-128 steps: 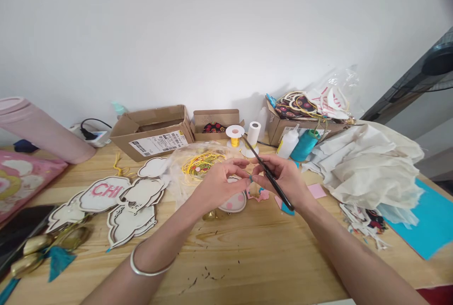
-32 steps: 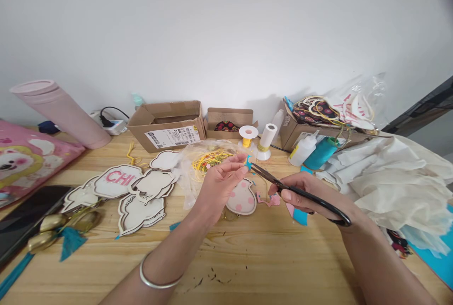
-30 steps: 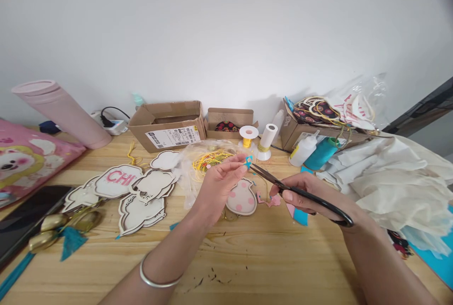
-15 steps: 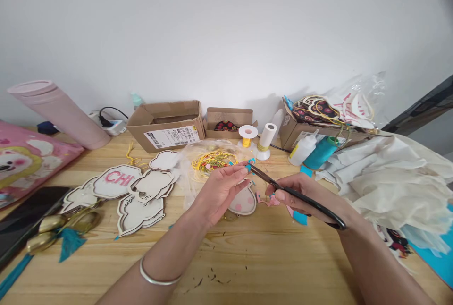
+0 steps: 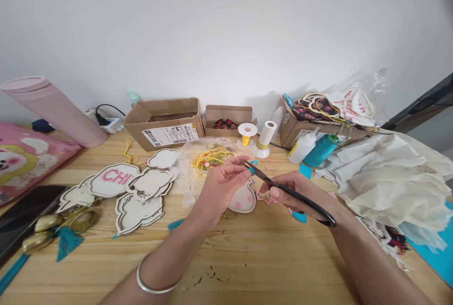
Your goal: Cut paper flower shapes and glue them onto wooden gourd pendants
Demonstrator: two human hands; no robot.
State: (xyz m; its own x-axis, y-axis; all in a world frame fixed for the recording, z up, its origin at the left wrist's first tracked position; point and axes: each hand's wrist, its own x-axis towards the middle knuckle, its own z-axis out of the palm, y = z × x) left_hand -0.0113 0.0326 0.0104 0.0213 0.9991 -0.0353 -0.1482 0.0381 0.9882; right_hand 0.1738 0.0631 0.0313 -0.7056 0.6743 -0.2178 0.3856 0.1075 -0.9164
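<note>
Nearest: silver bangle point(image 5: 155, 291) on left forearm, above bare wood table point(image 5: 269, 262) with dark flecks. Tasselled blue strip point(image 5: 68, 243) and brass-coloured bells point(image 5: 37, 242) lay at the left, beside a dark phone point(image 5: 30, 215). Left hand point(image 5: 219, 189) was above the table, thumb and fingertips pinched narrow on the small blue piece point(image 5: 252, 171). Right hand point(image 5: 300, 194) had its fingers closed round the scissors point(image 5: 295, 195); blades pointed at the left fingertips, right at the blue piece. Couldn't tell if blades touched it. Below the hands: polka-dot panel point(image 5: 244, 201), partly covered, with pink scraps point(image 5: 267, 197) just right. Cloud-shaped panels point(image 5: 139, 210) overlapped at left; crumpled pale fabric point(image 5: 396, 177) was heaped at right. Farther: yellow cord point(image 5: 212, 158) in clear plastic, glue-type bottle point(image 5: 302, 148) touching or just beside teal thread cone point(image 5: 321, 150), two spools point(image 5: 268, 134). Farthest: cardboard boxes point(image 5: 173, 132) along the wall point(image 5: 226, 36).
</note>
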